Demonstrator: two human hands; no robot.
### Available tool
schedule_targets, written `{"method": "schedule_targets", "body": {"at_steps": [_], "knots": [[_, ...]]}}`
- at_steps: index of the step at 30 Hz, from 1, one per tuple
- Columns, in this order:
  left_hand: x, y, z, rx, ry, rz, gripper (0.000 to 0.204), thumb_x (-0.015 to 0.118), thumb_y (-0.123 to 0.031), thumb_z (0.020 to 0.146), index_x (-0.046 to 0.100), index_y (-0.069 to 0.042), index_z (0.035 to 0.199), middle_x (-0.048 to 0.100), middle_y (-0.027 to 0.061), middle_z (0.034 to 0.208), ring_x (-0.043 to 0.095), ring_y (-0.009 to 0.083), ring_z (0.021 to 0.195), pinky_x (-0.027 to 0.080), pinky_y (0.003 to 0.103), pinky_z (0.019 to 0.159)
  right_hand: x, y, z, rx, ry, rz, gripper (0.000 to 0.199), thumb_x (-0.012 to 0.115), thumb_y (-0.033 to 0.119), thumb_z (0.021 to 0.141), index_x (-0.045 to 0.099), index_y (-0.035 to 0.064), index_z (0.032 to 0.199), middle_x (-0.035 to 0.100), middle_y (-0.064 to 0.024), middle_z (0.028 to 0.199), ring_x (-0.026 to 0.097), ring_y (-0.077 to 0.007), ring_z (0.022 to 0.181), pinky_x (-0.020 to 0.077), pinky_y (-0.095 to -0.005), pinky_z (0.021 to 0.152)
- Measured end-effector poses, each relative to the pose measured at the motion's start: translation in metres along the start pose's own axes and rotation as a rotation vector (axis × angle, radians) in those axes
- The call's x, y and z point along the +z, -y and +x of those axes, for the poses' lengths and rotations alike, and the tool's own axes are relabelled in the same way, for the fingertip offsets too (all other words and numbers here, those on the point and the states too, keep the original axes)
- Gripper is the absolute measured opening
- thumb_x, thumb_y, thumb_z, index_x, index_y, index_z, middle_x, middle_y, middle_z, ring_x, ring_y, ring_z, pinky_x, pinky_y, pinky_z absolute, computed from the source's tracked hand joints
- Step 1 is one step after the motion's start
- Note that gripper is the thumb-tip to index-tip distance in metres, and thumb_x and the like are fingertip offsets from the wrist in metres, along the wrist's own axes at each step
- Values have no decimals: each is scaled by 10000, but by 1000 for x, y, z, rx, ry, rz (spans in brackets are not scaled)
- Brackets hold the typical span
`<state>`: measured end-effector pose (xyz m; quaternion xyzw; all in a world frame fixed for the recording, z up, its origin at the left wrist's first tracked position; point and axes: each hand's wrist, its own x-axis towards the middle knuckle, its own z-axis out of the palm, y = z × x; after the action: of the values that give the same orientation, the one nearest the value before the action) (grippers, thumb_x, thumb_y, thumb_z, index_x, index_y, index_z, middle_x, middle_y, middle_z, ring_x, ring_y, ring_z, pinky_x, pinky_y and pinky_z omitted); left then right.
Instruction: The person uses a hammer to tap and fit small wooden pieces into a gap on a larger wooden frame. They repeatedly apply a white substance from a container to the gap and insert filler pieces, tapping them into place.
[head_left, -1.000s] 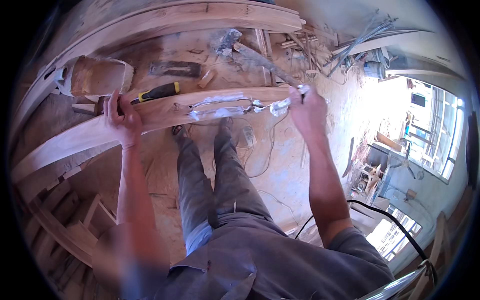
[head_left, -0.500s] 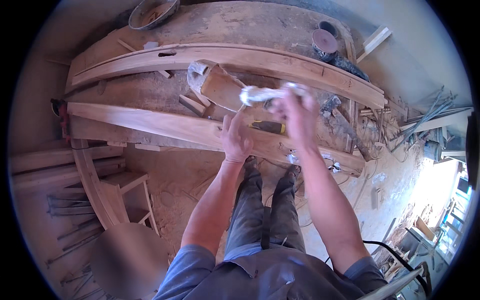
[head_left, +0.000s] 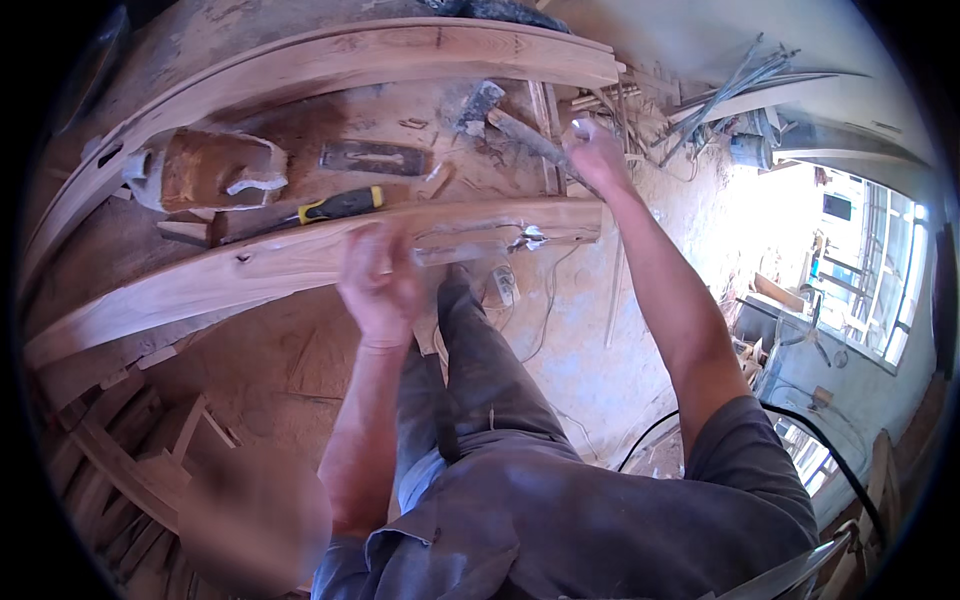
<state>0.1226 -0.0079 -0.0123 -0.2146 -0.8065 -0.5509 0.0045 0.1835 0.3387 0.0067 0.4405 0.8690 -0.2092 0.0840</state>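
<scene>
My left hand (head_left: 380, 285) is blurred at the near edge of a long wooden beam (head_left: 190, 275); its fingers are smeared. Out to the right, my right hand (head_left: 595, 155) is closed over the handle end of a hammer (head_left: 535, 140). A small white bit shows at its fingers, and whether it grips the handle is hidden. On the beam's right end is a hollow with white stuff (head_left: 530, 238). Behind the beam lies a yellow-and-black handled tool (head_left: 342, 204). Left of it sits a cut-open plastic container (head_left: 205, 168) with a whitish piece (head_left: 257, 183) at its rim.
A second curved beam (head_left: 330, 62) spans the back of the bench. A dark flat rectangular tool (head_left: 375, 158) and small wood offcuts (head_left: 188, 228) lie between the beams. Thin rods (head_left: 735, 90) lean at the right. A cable (head_left: 550, 310) runs across the floor.
The view has swung to the right. My right hand has left the container area, where it held a white object, and moved right to the hammer. My left hand has come off the container's edge.
</scene>
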Motion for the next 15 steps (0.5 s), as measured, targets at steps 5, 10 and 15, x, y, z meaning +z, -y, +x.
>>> {"method": "schedule_targets", "body": {"at_steps": [5,10,15], "knots": [[71,-44,-17,-2,229,-134,209,714,66,864,768,-31,1040,768,110,967,710,272,892,562,341,799,21,-56,19,-29,98,-63,559,687,170,881,584,29,1412,609,-248,1406,558,-386,1337,433,-430,1133],[115,-48,-25,66,283,-133,256,724,56,749,746,-22,991,743,142,936,668,353,903,545,414,793,26,-72,25,-153,186,63,523,693,199,905,600,24,1389,655,-258,1325,604,-398,1274,471,-432,1081],[119,-52,-34,160,311,58,212,694,98,787,743,-23,954,750,103,910,676,299,855,549,373,772,11,-72,21,-121,329,173,485,675,179,927,598,15,1377,681,-266,1261,644,-405,1209,498,-452,1031]]}}
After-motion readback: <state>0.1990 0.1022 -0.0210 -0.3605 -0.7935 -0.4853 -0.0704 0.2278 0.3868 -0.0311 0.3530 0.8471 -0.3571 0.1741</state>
